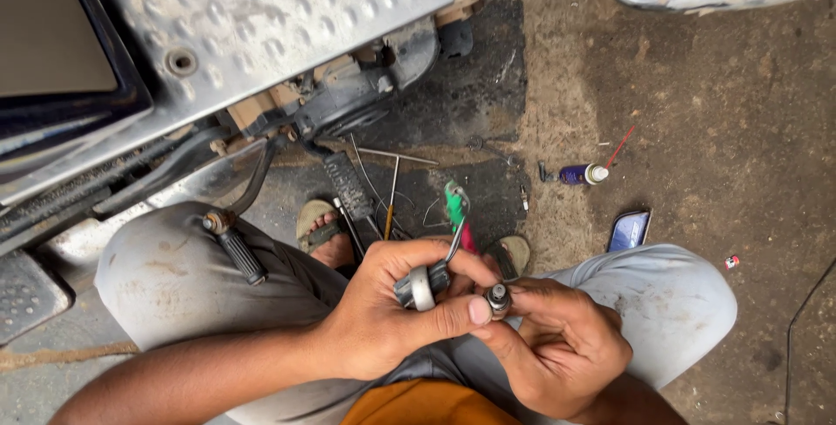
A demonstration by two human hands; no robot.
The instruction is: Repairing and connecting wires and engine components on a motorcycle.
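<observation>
Left hand (392, 307): fingers curled tight around a small grey metal cylinder with a pale ring band (421, 286); the thumb lies flat across the front, its tip touching the part in the other hand.
Right hand (557, 351): thumb and forefinger pinched closed on a small round dark metal fitting with a pale centre (497, 296), palm turned up, the other fingers loosely curled.
Where the parts are: both sit side by side and touching, above the person's lap, between the two bent knees in grey trousers (174, 281).
Pliers: a tool with green and red handles (457, 216) rises from behind the left hand's fingers; whether it is held I cannot tell.
Floor: a stained concrete floor (714, 129) carries a small purple spray can with a thin red straw (582, 174) well beyond the right knee, and a dark phone (629, 230) just beside that knee.
Vehicle: a studded silver metal footplate (261, 16) fills the upper left corner.
</observation>
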